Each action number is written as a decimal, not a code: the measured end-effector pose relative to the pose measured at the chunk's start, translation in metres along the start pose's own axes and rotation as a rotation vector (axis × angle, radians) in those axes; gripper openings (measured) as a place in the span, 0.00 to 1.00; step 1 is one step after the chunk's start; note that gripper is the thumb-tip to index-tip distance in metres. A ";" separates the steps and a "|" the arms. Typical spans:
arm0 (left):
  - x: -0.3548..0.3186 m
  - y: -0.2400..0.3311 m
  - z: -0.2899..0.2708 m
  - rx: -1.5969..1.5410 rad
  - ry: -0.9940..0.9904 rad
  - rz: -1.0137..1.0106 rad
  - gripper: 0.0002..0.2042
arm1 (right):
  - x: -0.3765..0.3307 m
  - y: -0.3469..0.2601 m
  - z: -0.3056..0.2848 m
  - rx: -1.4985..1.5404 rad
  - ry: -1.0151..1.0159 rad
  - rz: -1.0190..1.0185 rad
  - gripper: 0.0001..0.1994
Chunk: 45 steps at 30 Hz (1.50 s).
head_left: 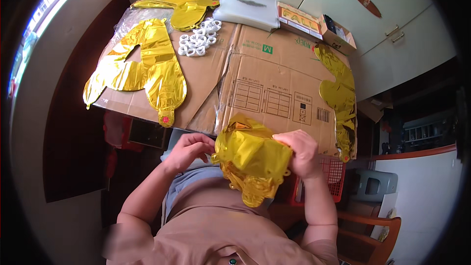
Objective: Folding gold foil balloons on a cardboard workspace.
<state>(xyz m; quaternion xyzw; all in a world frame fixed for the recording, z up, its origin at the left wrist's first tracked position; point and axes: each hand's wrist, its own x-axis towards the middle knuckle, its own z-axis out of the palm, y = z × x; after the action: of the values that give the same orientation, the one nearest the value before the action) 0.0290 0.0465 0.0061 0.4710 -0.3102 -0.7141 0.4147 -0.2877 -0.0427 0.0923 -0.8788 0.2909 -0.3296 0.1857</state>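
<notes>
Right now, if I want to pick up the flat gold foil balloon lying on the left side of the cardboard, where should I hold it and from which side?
Probably take the flat gold foil balloon at its narrow lower tail, near the small red valve spot, coming from the near cardboard edge. That end points toward you and reaches the edge, so fingers can likely slip under it. Both hands, left and right, hold a folded gold balloon.

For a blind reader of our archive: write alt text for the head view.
Both hands, left hand and right hand, grip a crumpled gold foil balloon at the near edge of a flattened cardboard sheet. On the cardboard lie more flat gold foil balloons and a pile of small white rings.
</notes>
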 end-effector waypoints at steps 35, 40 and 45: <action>0.014 -0.019 0.037 -0.428 -0.141 -0.339 0.13 | -0.107 0.018 0.065 1.307 -0.053 1.100 0.16; 0.013 -0.024 0.038 -0.365 -0.124 -0.312 0.12 | -0.096 0.005 0.048 0.707 -0.120 1.080 0.13; 0.013 -0.027 0.043 -0.393 -0.135 -0.277 0.12 | -0.100 -0.001 0.049 0.785 0.008 1.081 0.10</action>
<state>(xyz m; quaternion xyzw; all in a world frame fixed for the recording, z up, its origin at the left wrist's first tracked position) -0.0218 0.0502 -0.0064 0.3707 -0.1248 -0.8406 0.3748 -0.3148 0.0276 0.0105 -0.4753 0.5496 -0.2748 0.6297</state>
